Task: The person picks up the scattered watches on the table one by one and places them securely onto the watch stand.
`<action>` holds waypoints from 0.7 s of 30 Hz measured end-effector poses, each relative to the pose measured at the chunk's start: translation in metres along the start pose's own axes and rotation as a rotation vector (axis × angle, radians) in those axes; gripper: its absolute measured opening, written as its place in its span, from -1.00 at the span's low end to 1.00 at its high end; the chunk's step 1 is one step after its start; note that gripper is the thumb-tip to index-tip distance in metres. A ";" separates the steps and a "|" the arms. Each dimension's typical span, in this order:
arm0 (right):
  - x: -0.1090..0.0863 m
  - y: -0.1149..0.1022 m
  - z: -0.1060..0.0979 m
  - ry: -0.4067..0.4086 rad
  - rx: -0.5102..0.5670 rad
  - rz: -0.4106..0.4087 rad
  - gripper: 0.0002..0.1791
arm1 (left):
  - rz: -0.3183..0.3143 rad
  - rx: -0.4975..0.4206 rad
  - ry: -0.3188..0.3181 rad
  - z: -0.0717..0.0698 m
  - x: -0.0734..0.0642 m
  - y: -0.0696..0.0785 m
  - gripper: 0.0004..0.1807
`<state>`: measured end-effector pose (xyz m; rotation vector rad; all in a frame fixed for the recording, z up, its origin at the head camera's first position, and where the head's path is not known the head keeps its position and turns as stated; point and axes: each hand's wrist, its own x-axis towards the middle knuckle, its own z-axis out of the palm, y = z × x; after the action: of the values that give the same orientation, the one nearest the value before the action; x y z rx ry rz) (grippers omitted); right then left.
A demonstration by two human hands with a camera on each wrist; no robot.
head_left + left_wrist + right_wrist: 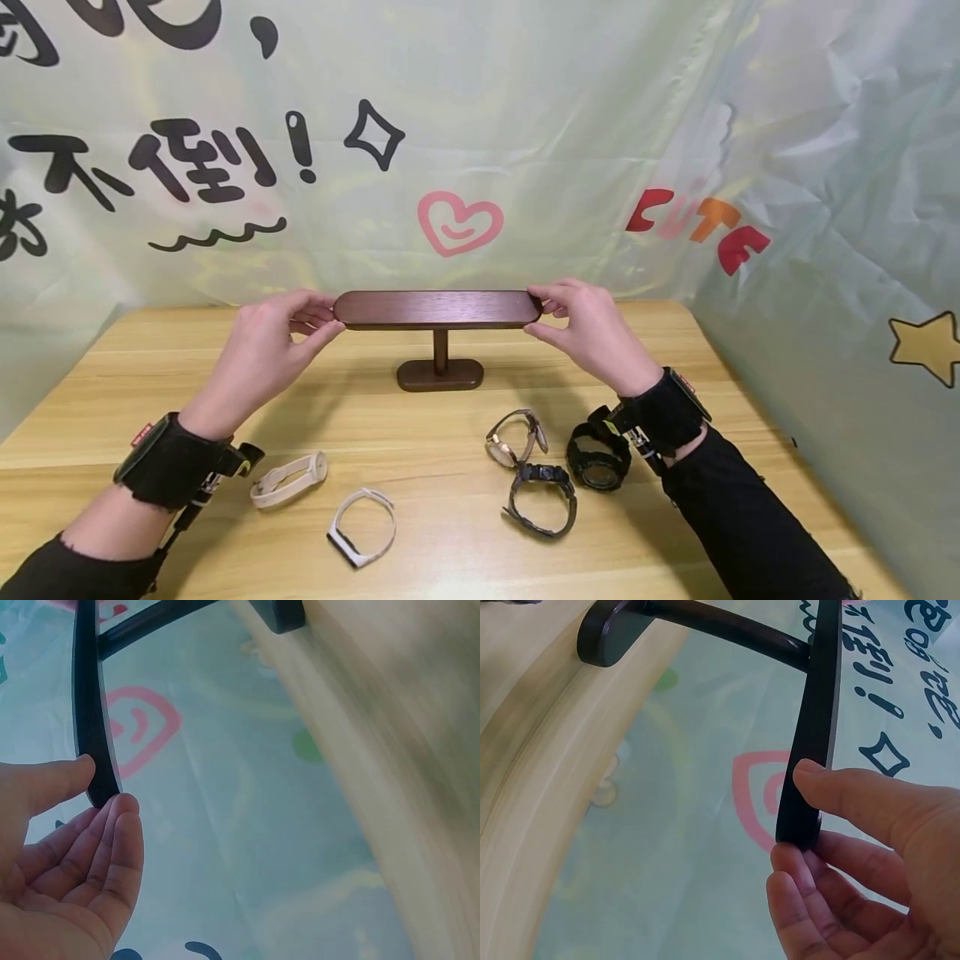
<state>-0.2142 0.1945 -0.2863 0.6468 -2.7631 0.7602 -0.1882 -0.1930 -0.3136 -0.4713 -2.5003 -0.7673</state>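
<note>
A dark brown wooden T-shaped stand (441, 358) is on the table, its rounded crossbar (438, 308) level on a short post above an oval base. At the bar's left end, my left hand (266, 342) pinches it between thumb and fingers. My right hand (588, 329) grips the opposite end the same way. In the left wrist view, the thumb (64, 784) presses one face of the bar while fingertips curl around its tip. From the right wrist, the other thumb (840, 791) lies on the bar, with fingers at its end.
Nearer on the wooden table (435, 567) lie a cream watch (289, 481), a white fitness band (348, 550), a gold-cased watch (502, 452), a dark watch (545, 475) and a black watch (600, 473). A printed cloth backdrop (555, 125) hangs close behind.
</note>
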 end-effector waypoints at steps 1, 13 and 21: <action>0.000 0.000 0.000 -0.001 -0.001 -0.002 -0.44 | 0.001 -0.001 0.003 0.001 0.000 0.000 -0.74; -0.003 0.002 -0.002 -0.003 -0.008 0.019 -0.43 | 0.010 -0.003 0.020 0.007 0.003 -0.001 -0.74; -0.003 0.003 -0.001 0.002 -0.011 0.017 -0.43 | 0.001 -0.010 0.019 0.007 0.002 -0.002 -0.73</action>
<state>-0.2129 0.1984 -0.2876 0.6209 -2.7724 0.7486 -0.1929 -0.1899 -0.3185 -0.4664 -2.4793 -0.7801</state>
